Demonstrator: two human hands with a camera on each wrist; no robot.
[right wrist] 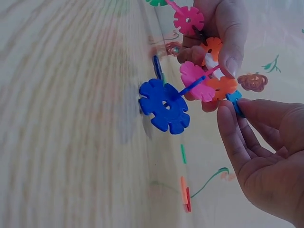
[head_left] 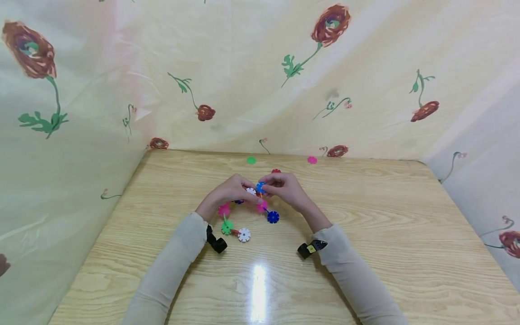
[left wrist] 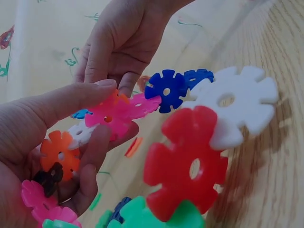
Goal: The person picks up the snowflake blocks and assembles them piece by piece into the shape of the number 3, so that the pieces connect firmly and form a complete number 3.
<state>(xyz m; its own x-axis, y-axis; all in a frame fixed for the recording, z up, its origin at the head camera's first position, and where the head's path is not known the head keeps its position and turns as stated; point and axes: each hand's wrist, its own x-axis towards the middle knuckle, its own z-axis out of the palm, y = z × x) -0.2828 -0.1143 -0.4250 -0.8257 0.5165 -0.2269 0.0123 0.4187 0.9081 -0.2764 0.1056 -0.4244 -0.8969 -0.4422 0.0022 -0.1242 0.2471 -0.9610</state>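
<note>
A chain of notched plastic snowflake discs hangs between the two hands, close over the table. My left hand [head_left: 234, 188] grips the chain, thumb and fingers pinching a pink disc [left wrist: 109, 118]. My right hand [head_left: 289, 192] pinches a light blue disc [right wrist: 234, 102] at the edge of an orange disc [right wrist: 222, 88]. From the pink part a dark blue disc [right wrist: 164, 105] sticks out towards the table. The chain's other end, with a green disc [head_left: 227, 227], a red disc [left wrist: 187, 164] and a white disc [head_left: 244, 234], lies nearer the person.
Loose on the wooden table [head_left: 365, 216], beyond the hands, are a green disc [head_left: 251, 160], a pink disc [head_left: 312, 160] and a red disc [head_left: 276, 171]. A flowered cloth [head_left: 243, 90] rises along the table's back and left edges.
</note>
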